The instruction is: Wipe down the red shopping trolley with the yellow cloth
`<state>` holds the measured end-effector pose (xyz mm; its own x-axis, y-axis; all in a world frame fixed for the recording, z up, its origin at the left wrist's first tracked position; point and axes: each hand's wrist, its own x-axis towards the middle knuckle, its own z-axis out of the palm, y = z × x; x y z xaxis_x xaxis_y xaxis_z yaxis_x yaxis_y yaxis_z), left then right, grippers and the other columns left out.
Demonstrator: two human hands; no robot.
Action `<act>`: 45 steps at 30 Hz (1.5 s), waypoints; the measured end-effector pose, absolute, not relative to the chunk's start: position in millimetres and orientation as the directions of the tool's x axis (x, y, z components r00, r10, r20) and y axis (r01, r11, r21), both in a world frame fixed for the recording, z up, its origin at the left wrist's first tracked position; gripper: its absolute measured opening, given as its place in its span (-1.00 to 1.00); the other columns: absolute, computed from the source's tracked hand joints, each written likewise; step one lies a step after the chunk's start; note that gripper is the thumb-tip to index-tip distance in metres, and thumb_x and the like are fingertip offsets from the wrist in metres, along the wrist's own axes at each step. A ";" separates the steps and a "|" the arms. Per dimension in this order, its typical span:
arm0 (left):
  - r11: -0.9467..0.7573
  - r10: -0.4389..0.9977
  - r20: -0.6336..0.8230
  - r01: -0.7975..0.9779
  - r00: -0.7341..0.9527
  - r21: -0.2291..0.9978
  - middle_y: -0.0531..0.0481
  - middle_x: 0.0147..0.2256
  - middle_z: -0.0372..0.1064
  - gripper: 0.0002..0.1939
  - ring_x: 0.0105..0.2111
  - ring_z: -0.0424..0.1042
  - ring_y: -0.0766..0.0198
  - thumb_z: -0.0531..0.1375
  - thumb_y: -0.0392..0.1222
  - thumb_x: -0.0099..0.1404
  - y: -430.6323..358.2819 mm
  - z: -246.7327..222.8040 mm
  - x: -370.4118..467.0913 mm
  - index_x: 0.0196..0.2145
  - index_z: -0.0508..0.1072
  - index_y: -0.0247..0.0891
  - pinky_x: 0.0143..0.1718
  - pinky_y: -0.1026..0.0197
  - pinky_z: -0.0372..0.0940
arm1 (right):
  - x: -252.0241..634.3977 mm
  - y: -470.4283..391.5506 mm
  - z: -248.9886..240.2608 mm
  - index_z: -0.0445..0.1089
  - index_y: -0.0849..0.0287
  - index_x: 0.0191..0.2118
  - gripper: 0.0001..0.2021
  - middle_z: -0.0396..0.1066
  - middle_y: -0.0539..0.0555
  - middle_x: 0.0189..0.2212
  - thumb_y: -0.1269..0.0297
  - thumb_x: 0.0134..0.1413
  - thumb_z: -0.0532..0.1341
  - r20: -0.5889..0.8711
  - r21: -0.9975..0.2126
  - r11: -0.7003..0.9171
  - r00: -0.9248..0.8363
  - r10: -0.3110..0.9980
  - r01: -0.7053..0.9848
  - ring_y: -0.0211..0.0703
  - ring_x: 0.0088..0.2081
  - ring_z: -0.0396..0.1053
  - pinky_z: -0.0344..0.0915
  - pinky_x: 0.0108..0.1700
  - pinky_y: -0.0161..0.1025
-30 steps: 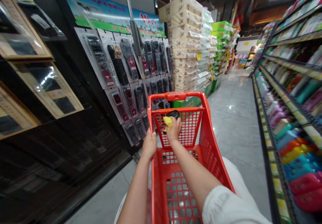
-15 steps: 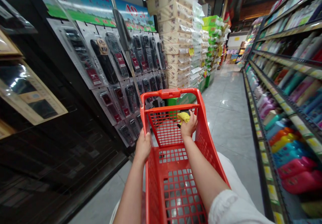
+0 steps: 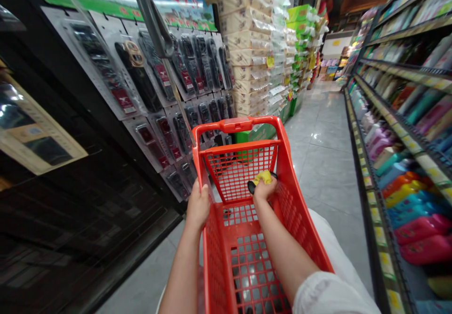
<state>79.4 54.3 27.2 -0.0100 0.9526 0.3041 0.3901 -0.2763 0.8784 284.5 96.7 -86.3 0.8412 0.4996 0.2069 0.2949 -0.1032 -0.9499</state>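
Observation:
A red plastic shopping basket (image 3: 217,257) with grid walls and a raised handle stands in front of me. My left hand (image 3: 198,206) is closed around its left rim. Inside the basket, near the right wall, my right hand (image 3: 265,189) grips a crumpled yellow cloth (image 3: 263,177). A black item with a rounded end (image 3: 251,187) sticks out on both sides of that hand; its kind cannot be made out. From the basket's upper left corner rises a thin metal pole with a grey grip (image 3: 151,20).
Packaged belts (image 3: 137,78) hang on a display at the left, beside a dark glossy panel (image 3: 70,229). Stacked tissue packs (image 3: 250,45) stand ahead. Shelves of bottles (image 3: 406,182) line the right side, with a tiled aisle floor (image 3: 318,149) between.
My right hand has moved down, deeper into the basket, with the yellow cloth and black item. My left hand stays on the rim. The view has shifted slightly.

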 end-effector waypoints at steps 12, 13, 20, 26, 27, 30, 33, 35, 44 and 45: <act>-0.255 0.957 0.289 0.386 -0.034 0.886 -0.21 0.11 0.33 -0.53 0.18 0.25 0.06 -0.04 -0.18 0.33 48.5 31.2 80.2 0.15 0.29 -0.35 0.23 -0.06 0.09 | 267.8 62.8 -122.8 0.44 0.10 -0.11 -0.61 0.27 0.10 -0.14 0.55 -0.07 0.12 0.274 -0.663 -0.196 0.478 0.834 0.722 -0.10 -0.16 0.26 0.20 -0.16 -0.25; -0.256 0.957 0.289 0.381 -0.031 0.888 -0.21 0.12 0.33 -0.52 0.18 0.24 0.07 -0.04 -0.18 0.34 47.4 31.4 80.0 0.17 0.28 -0.34 0.23 -0.06 0.08 | 263.8 63.3 -122.2 0.44 0.10 -0.11 -0.61 0.27 0.09 -0.16 0.55 -0.07 0.11 0.265 -0.668 -0.211 0.493 0.829 0.714 -0.11 -0.19 0.27 0.19 -0.19 -0.26; -0.276 0.952 0.305 0.353 -0.026 0.894 -0.16 0.10 0.36 -0.53 0.15 0.29 0.11 -0.03 -0.19 0.34 45.9 33.0 81.0 0.17 0.30 -0.31 0.23 0.00 0.10 | 231.3 106.4 -55.2 0.39 0.03 0.06 -0.54 0.20 0.16 0.02 0.48 0.01 0.12 0.559 -0.684 0.033 0.494 0.666 0.729 0.02 0.03 0.18 0.17 0.03 -0.13; -0.284 0.953 0.303 0.313 -0.012 0.906 -0.18 0.13 0.32 -0.55 0.16 0.28 0.12 -0.02 -0.13 0.36 44.4 35.1 81.1 0.14 0.31 -0.32 0.23 0.03 0.10 | 230.8 81.3 -108.6 0.46 -0.01 0.00 -0.55 0.27 0.14 0.06 0.53 0.00 0.17 0.489 -0.467 0.143 0.120 0.864 0.872 -0.02 0.03 0.17 0.21 0.01 -0.16; -0.284 0.953 0.302 0.312 -0.009 0.907 -0.19 0.13 0.32 -0.56 0.16 0.27 0.12 -0.02 -0.12 0.36 43.9 35.3 81.0 0.13 0.32 -0.33 0.23 0.03 0.10 | 232.3 75.5 -117.1 0.48 -0.01 -0.03 -0.58 0.30 0.12 0.05 0.53 0.02 0.16 0.454 -0.443 0.164 0.063 0.889 0.882 -0.04 0.00 0.20 0.22 -0.02 -0.18; -0.287 0.953 0.303 0.306 -0.005 0.908 -0.22 0.11 0.34 -0.56 0.17 0.27 0.11 -0.03 -0.08 0.38 43.0 34.6 80.6 0.10 0.33 -0.36 0.23 0.03 0.09 | 229.6 72.2 -111.7 0.49 -0.01 -0.05 -0.60 0.34 0.09 0.02 0.52 0.05 0.14 0.415 -0.457 0.165 0.045 0.908 0.874 -0.07 -0.07 0.23 0.24 -0.07 -0.22; -0.286 0.953 0.302 0.296 -0.009 0.911 -0.21 0.09 0.35 -0.55 0.18 0.25 0.11 -0.04 -0.04 0.39 43.7 31.5 80.5 0.09 0.35 -0.35 0.23 0.03 0.09 | 214.6 92.6 -61.8 0.43 -0.02 0.05 -0.55 0.30 0.11 0.02 0.50 0.05 0.15 0.536 -0.512 0.186 0.143 0.832 0.839 -0.06 -0.03 0.21 0.21 -0.01 -0.20; -0.285 0.953 0.303 0.289 -0.018 0.914 -0.19 0.09 0.36 -0.55 0.19 0.24 0.11 -0.04 -0.01 0.40 45.1 28.8 80.8 0.09 0.36 -0.31 0.23 0.03 0.08 | 203.0 112.1 -23.5 0.40 -0.04 0.09 -0.55 0.25 0.10 0.08 0.46 0.11 0.13 0.646 -0.494 0.263 0.147 0.749 0.829 -0.05 0.02 0.18 0.15 0.07 -0.15; -0.285 0.950 0.310 0.289 -0.045 0.914 -0.18 0.10 0.36 -0.56 0.17 0.26 0.14 -0.05 -0.04 0.40 50.4 24.5 80.7 0.07 0.37 -0.32 0.25 0.04 0.08 | 188.9 100.8 -79.5 0.50 -0.03 -0.11 -0.74 0.33 0.03 0.11 0.30 0.30 0.06 0.468 -0.302 0.457 -0.287 0.836 0.837 -0.04 -0.01 0.19 0.15 0.01 -0.07; -0.284 0.950 0.310 0.293 -0.044 0.913 -0.20 0.12 0.34 -0.57 0.17 0.27 0.14 -0.06 -0.06 0.41 50.3 25.0 80.8 0.07 0.37 -0.34 0.24 0.03 0.08 | 184.8 92.8 -94.1 0.50 -0.01 -0.13 -0.74 0.33 0.04 0.11 0.30 0.29 0.06 0.414 -0.302 0.445 -0.305 0.858 0.843 -0.03 0.00 0.19 0.16 0.01 -0.07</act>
